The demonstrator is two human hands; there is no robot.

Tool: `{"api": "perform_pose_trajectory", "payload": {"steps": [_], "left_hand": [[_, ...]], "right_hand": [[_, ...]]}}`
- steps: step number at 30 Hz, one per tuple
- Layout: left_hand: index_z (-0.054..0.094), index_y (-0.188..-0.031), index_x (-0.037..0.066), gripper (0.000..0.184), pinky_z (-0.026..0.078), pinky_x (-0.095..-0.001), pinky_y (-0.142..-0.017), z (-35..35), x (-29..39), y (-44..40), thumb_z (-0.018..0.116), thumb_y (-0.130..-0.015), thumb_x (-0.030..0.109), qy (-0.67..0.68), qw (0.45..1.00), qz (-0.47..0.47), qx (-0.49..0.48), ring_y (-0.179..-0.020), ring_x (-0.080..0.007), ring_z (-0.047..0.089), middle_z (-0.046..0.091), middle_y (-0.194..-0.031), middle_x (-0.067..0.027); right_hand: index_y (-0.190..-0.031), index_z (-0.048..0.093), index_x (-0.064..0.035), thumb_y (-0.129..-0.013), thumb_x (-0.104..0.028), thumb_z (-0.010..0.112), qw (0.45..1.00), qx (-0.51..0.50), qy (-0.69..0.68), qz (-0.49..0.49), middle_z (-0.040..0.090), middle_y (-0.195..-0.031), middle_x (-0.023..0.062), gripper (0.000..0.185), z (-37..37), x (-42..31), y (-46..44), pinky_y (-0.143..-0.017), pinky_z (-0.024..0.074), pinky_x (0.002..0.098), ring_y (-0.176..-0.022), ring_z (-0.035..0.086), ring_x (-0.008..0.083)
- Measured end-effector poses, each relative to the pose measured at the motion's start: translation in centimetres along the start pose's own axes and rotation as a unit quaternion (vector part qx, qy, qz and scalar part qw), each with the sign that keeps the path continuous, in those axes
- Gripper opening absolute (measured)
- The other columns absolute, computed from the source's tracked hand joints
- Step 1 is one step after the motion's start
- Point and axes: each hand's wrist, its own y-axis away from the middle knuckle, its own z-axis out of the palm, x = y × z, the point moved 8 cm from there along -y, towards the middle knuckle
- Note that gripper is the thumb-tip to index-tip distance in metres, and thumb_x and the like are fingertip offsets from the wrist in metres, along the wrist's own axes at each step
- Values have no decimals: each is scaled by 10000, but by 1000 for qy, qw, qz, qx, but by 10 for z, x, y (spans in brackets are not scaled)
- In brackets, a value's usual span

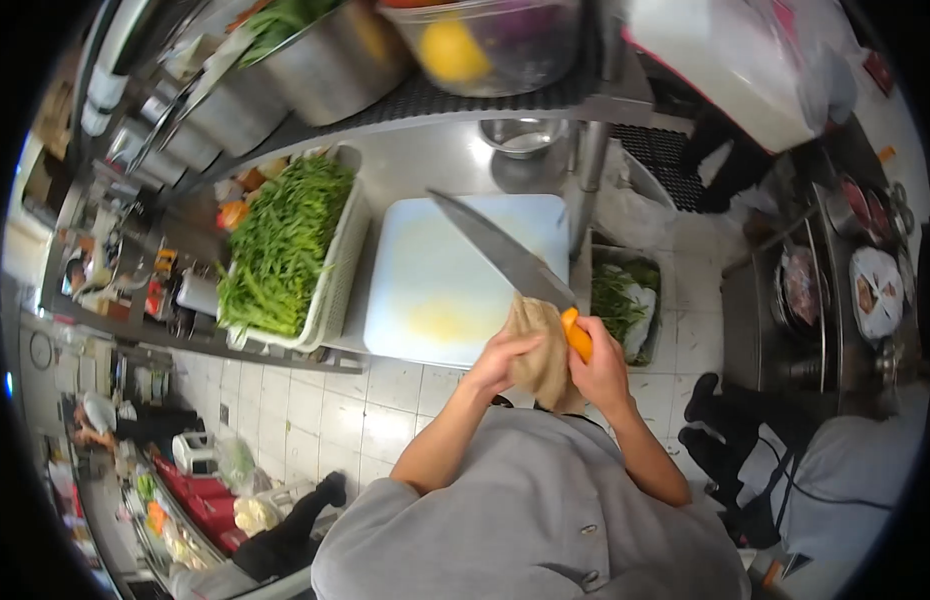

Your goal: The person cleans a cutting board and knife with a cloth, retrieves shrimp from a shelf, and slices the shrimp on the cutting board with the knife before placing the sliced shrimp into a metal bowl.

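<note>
A large kitchen knife (500, 245) with an orange handle (576, 337) points away over the cutting board. My right hand (599, 366) is wrapped round that handle. In my left hand (500, 360) is a tan cloth (541, 358), which touches the blade near its heel. Beneath the blade lies a white cutting board (415, 270) with a yellowish stain near its front edge. Left of the board stands a white plastic basket (347, 265) heaped with leafy greens (285, 240).
A metal bowl (522, 137) sits behind the board. Above it, a shelf (465, 108) carries metal pots and a clear tub (490, 50). Right of the counter, a bin of greens (626, 300) stands low. Other people are at the right (825, 470) and lower left (275, 540).
</note>
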Motion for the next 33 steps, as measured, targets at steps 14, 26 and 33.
{"api": "perform_pose_trajectory", "payload": {"steps": [14,26,33], "left_hand": [[643,-1094,-69,371,559,-327,-781,-38,80,-2,771,-872,199,-67,947,181,258,-892,-201,681,695,-1024,-124],[648,-1179,-32,352,556,-342,-801,-157,221,19,675,-940,225,-244,775,393,430,-930,-220,695,724,-1019,-114],[559,-1342,160,524,402,-521,-1059,-155,167,-14,625,-891,418,-783,466,154,381,-1289,-397,484,535,-1377,-168]], "right_hand": [[-1100,591,-15,-772,-52,671,973,-108,115,-168,647,-958,193,340,30,-42,-25,-779,491,464,-896,614,416],[-1061,599,-15,-774,-170,780,995,-61,62,47,672,-971,217,373,16,35,34,-811,503,466,-948,642,420],[-1129,614,-9,-776,-153,779,983,-17,170,68,659,-1059,220,416,67,76,-47,-927,452,473,-1068,587,423]]}}
